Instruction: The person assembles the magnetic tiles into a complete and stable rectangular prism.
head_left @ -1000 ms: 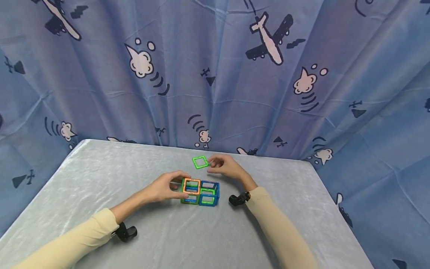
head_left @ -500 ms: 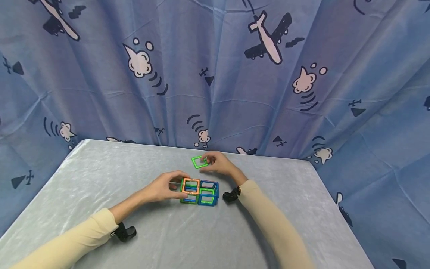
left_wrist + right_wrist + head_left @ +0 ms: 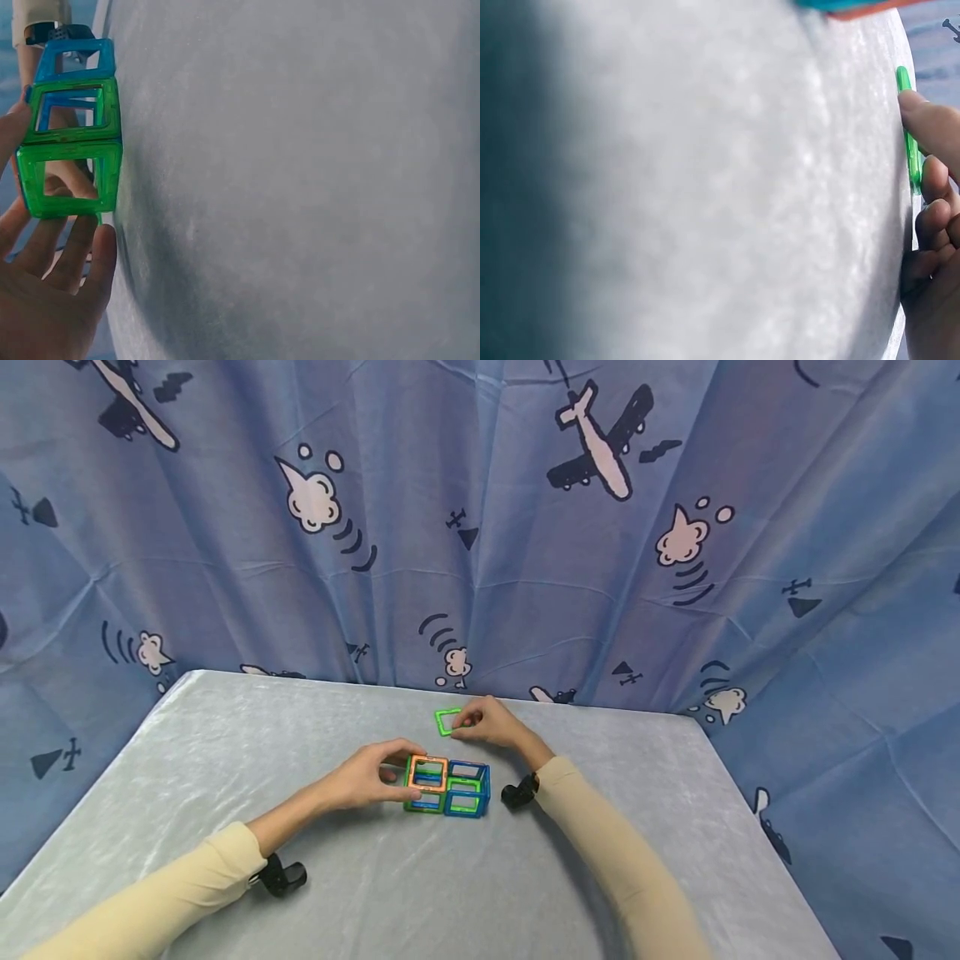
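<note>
A block of joined magnetic tiles (image 3: 465, 804), with green, blue and orange open square frames, stands on the table. My left hand (image 3: 367, 777) grips its left end, thumb at the near side and fingers at the far side. The left wrist view shows the green tile faces (image 3: 71, 180) close up, with fingertips under them. Farther back, my right hand (image 3: 491, 724) pinches the right edge of a loose green square magnetic tile (image 3: 440, 723). In the right wrist view the thumb lies over this green tile (image 3: 903, 79), seen edge-on; its far part is hidden by fingers.
A pale grey cloth covers the table (image 3: 390, 885). Behind its far edge hangs a blue curtain (image 3: 510, 568) printed with airplanes. Black wrist cameras are strapped to the left wrist (image 3: 281, 877) and right wrist (image 3: 519, 793).
My right hand has moved left to the loose green tile and taken hold of its edge. The tile has shifted slightly. My left hand stays on the block.
</note>
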Tool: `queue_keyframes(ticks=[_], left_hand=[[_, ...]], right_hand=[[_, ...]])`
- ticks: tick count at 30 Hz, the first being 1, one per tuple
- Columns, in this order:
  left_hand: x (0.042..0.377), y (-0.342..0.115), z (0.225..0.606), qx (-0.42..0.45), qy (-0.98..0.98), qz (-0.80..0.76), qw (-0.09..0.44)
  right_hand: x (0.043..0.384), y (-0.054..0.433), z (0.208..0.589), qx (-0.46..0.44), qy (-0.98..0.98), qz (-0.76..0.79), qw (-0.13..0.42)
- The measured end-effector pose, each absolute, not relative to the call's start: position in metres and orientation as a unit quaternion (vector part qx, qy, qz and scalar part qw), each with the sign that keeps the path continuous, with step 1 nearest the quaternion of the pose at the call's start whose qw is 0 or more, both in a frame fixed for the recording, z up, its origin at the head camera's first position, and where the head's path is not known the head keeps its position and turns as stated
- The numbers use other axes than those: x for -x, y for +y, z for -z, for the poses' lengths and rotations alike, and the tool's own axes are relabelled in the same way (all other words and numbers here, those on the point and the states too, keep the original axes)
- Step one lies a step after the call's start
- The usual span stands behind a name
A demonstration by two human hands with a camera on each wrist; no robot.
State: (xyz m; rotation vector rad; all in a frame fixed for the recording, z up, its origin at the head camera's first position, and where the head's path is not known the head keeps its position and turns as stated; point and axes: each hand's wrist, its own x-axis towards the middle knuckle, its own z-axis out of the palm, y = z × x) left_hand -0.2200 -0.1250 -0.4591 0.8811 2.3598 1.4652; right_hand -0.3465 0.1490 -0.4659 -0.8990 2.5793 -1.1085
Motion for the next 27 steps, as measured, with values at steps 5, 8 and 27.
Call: queue_keyframes(ticks=[5,8,27], left_hand=[[0.220,-0.125,0.458,-0.299,0.806,-0.498,0.114],[0.220,-0.125,0.458,-0.295,0.808,-0.496,0.117],[0.218,-0.125,0.457,-0.299,0.806,-0.498,0.113]], right_hand=[[0.346,0.151,0.465,0.305,0.870,0.377,0.089],[0.344,0.154,0.464,0.311,0.868,0.377,0.081],[0.306,0.199,0.439,0.313,0.851,0.421,0.029]])
